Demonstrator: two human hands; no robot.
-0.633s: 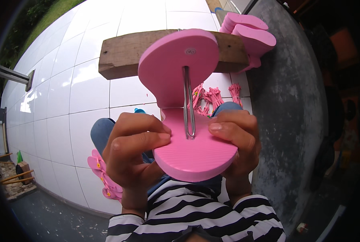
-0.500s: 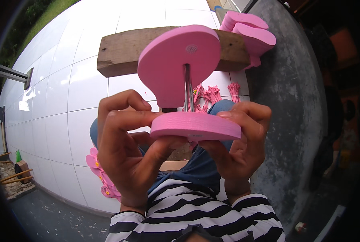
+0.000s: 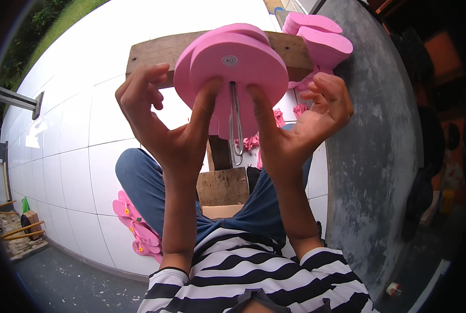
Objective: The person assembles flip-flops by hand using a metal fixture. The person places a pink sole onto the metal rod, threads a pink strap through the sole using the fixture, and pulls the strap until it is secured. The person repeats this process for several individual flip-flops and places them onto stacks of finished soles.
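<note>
Two pink foam flip-flop soles sit one against the other at the wooden beam. The front sole (image 3: 238,70) faces me, with a thin pair of metal prongs (image 3: 235,122) sticking out through it toward me. Behind it, the rear sole (image 3: 182,73) shows at the upper and left edge. My left hand (image 3: 162,117) presses its thumb on the front sole, left of the prongs. On their right side, the thumb of my right hand (image 3: 301,122) presses likewise. The other fingers of both hands are spread and curled loosely in the air, gripping nothing.
The wooden beam (image 3: 152,55) stands crosswise ahead, above a wooden board (image 3: 222,187) between my knees. Stacked pink soles (image 3: 324,44) lie at the far right. Bundles of pink straps (image 3: 300,110) are on the tiles beyond my legs. Strapped pink flip-flops (image 3: 139,227) lie beside my left knee.
The sole that both hands pinched near me has moved away along the prongs onto the rear sole. My fingers have let go of its edges, and my thumbs now press its face.
</note>
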